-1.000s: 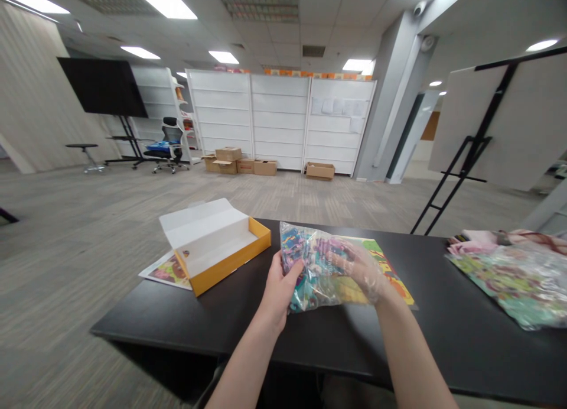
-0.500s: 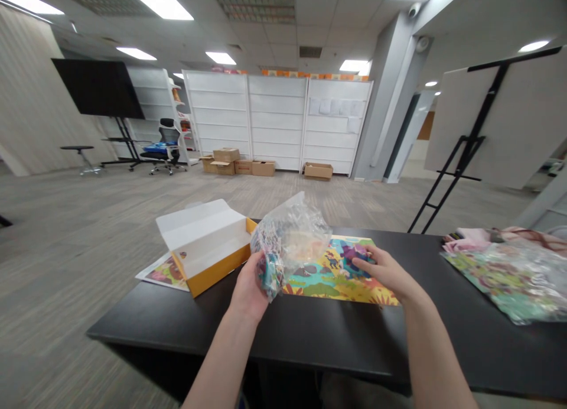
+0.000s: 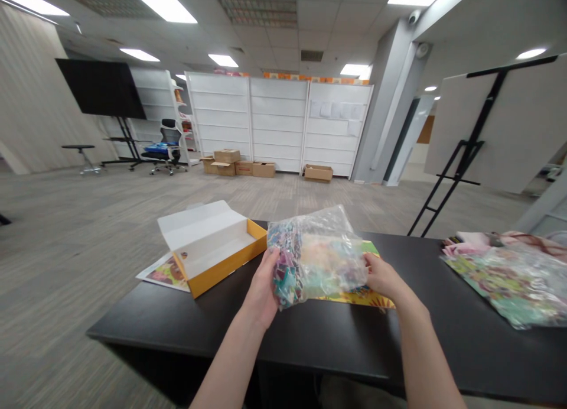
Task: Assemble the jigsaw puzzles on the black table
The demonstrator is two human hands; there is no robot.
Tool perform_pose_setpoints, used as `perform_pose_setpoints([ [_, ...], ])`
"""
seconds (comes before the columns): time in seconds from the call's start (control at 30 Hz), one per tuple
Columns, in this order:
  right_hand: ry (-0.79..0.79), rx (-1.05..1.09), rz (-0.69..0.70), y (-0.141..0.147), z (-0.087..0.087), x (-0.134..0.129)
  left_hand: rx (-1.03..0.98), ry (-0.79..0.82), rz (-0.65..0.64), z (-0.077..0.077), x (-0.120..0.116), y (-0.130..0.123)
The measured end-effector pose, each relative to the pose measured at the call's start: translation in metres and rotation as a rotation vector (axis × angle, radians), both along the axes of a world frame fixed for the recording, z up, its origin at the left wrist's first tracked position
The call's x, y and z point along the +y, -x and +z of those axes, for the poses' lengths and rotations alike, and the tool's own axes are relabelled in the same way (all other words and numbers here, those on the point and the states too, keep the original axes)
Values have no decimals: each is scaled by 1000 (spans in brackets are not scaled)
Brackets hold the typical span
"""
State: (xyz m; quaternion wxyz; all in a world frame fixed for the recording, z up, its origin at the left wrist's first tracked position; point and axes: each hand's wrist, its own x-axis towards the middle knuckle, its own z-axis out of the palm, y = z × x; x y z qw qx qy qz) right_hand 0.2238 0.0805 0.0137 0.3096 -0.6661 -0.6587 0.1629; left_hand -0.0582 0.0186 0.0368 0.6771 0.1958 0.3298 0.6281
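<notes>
Over the black table, my left hand grips a clear bag of colourful pieces. My right hand has moved to its edge, fingers curled, hold unclear. Behind, the bag now covers more of the bright board. Farther off: cardboard boxes.

Left hand grips the filled end of a clear plastic bag, small colourful pieces bunched there. Right hand at the bag's other side, fingers curled. Bag hangs over a bright picture board on the black bench. Open yellow box, white inside, lid up, sits left, partly over a printed sheet. Second clear bag plus pink cloth far right.
</notes>
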Motion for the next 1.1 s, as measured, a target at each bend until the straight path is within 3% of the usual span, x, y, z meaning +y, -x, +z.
perform_pose_setpoints([
  [0.07,-113,17,-95,-2,14,-6,61,-6,13,-3,0,0],
  [0.13,-191,158,-103,-1,33,-17,105,-13,-2,-5,0,0],
  [0.2,-158,337,46,4,50,-32,128,-29,-33,-7,0,-1],
  [0.3,36,426,379,22,65,-49,158,-57,-69,-8,-1,-4],
  [0.4,134,446,483,44,66,-54,183,-96,-123,-8,-4,-7],
  [0.6,48,564,499,78,58,-45,267,-183,-230,-4,-13,-17],
  [0.9,-60,431,484,96,53,-40,414,-289,-198,-22,-5,-24],
  [1.1,-41,596,443,103,53,-44,402,-291,-214,-13,-12,-23],
])
